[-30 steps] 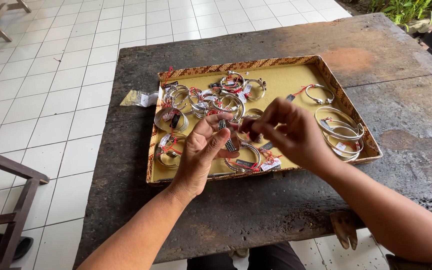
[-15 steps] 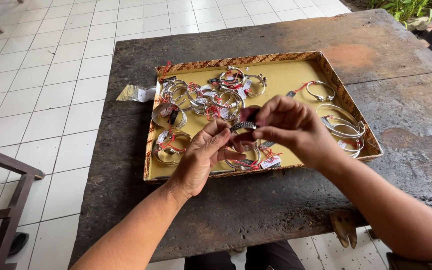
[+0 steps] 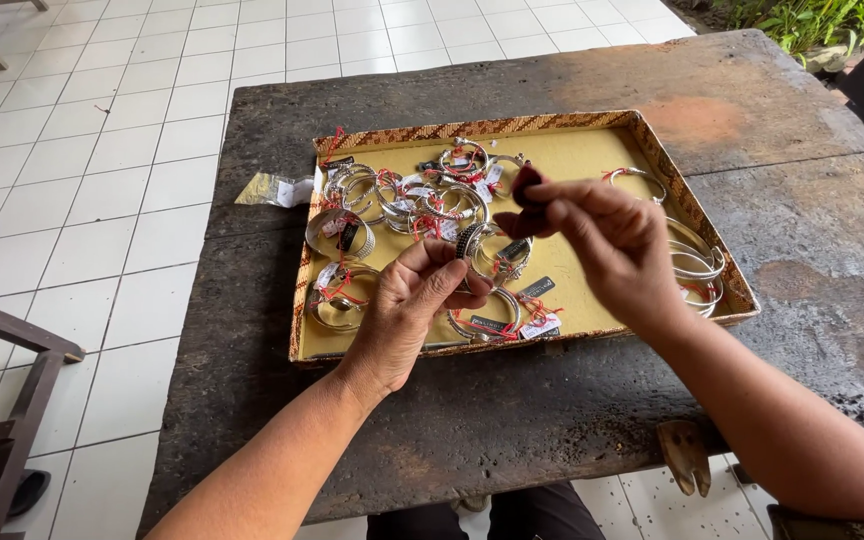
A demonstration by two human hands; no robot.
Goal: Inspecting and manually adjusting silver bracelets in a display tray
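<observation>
Weathered dark table (image 3: 512, 420), white tiles (image 3: 102, 200)

A shallow yellow-lined tray (image 3: 572, 155) with a woven patterned rim sits on a dark, weathered desk (image 3: 772, 110). Above the tray's near half, the left hand (image 3: 407, 310) pinches a silver bracelet (image 3: 469, 243) between thumb and fingertips. The right hand (image 3: 612, 245), raised over the tray's middle, pinches a small dark reddish piece (image 3: 526, 187) at its fingertips. A cluster of silver bangles (image 3: 422, 195) with red strings lies in the tray's far left part, and stacked bangles (image 3: 697, 265) rest against its right rim. A small clear packet (image 3: 272, 189) lies on the desk just left of the tray.
</observation>
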